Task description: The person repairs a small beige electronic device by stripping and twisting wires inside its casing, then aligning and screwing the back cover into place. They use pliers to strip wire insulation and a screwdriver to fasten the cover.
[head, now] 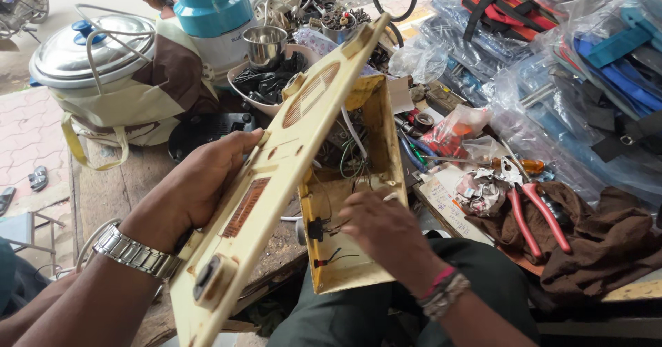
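Observation:
A yellowed plastic appliance casing (276,181) is tilted open across my lap, its flat base panel lifted away from the box-shaped body (376,133). My left hand (200,181), with a metal watch on the wrist, grips the outer face of the base panel. Inside the open body, my right hand (383,226) has its fingers among white and green wires (352,147). Black cable clips show on the inner wall near that hand.
Red-handled pliers (534,209) and an orange-handled screwdriver (517,162) lie on brown cloth at right. A bowl of black parts (265,85), a steel cup, a blue-lidded mixer (214,16) and a lidded steel pot (89,50) stand behind. Plastic-wrapped goods pile up at the far right.

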